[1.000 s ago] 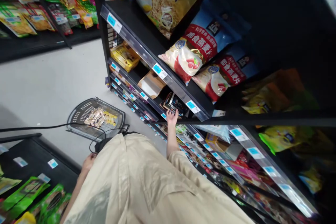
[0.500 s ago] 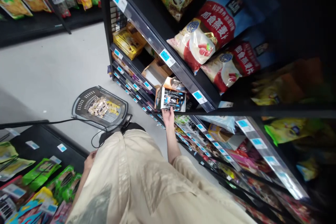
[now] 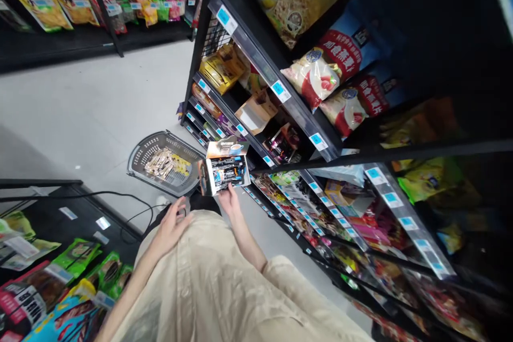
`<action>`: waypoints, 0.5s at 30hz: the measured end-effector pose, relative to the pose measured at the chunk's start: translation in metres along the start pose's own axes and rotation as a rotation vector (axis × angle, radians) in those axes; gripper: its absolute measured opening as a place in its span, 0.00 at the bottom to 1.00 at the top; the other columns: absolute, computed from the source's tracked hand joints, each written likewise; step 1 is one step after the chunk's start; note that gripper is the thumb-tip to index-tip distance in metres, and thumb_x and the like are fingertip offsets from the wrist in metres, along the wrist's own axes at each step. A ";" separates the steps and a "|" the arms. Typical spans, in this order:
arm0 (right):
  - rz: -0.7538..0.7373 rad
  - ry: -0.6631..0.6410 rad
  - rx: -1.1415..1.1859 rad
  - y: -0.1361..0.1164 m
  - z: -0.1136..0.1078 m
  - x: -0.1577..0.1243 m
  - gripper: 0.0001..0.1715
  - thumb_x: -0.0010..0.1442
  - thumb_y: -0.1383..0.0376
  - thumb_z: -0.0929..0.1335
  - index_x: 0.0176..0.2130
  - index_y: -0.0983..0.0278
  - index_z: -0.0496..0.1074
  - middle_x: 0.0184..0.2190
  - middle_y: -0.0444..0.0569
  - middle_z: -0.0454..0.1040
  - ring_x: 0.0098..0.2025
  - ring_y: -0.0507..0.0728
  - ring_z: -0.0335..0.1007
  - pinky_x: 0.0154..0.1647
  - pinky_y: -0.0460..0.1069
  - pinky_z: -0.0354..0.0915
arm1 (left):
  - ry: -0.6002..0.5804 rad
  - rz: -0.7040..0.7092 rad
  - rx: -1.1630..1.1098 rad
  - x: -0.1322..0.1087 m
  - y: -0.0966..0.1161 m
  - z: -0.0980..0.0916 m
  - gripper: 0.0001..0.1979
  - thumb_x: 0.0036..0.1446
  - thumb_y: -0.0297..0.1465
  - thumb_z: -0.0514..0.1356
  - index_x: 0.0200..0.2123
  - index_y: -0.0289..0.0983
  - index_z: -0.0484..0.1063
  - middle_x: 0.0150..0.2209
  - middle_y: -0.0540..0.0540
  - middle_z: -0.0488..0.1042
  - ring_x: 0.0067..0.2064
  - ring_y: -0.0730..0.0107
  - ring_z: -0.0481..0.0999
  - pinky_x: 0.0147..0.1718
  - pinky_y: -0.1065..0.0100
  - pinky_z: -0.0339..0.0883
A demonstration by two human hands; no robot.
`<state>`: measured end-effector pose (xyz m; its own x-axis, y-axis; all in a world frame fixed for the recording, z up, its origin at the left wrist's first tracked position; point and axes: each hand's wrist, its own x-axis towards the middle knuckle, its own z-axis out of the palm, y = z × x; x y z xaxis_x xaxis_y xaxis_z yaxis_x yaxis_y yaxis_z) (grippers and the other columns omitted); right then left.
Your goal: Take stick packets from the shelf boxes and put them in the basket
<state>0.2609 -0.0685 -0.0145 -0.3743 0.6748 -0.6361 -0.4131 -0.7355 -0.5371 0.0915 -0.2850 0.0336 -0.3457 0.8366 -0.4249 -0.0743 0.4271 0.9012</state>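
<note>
My right hand (image 3: pixel 230 200) grips the near edge of an open-topped carton (image 3: pixel 247 175), with its lid flap standing up at the back. Inside lie several dark stick sachets (image 3: pixel 227 171) with blue and orange marks. Close to my body, my left hand (image 3: pixel 173 228) is empty, its fingers loosely apart. Beyond it on the floor stands a grey shopping basket (image 3: pixel 138 145), which holds a heap of small light packets (image 3: pixel 160 163) and some yellow ones. The carton partly overlaps the basket's right end in my view.
To the right rises a black shelf unit (image 3: pixel 248 56) with oat bags (image 3: pixel 316 77), a brown carton (image 3: pixel 258 109) and a dark box (image 3: pixel 284 143). Bagged snacks (image 3: pixel 78 256) fill a low rack at lower left. A black cable (image 3: pixel 120 193) crosses from the left. Pale floor (image 3: pixel 100 101) surrounds the basket.
The carton in my right hand has come away from the shelf, leftward and nearer my body. My left hand has risen from my side toward it. The view has shifted.
</note>
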 end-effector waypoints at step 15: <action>0.129 -0.137 -0.135 0.072 0.012 -0.046 0.18 0.58 0.67 0.76 0.48 0.59 0.75 0.47 0.47 0.84 0.47 0.60 0.81 0.53 0.59 0.78 | 0.354 0.044 -0.398 0.031 -0.001 -0.003 0.49 0.55 0.45 0.70 0.75 0.45 0.51 0.67 0.35 0.64 0.59 0.51 0.75 0.47 0.60 0.79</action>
<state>0.2377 -0.1518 -0.0175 -0.5296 0.5698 -0.6283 -0.2435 -0.8117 -0.5309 0.0786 -0.2604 0.0202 -0.6457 0.6545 -0.3932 -0.3782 0.1732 0.9094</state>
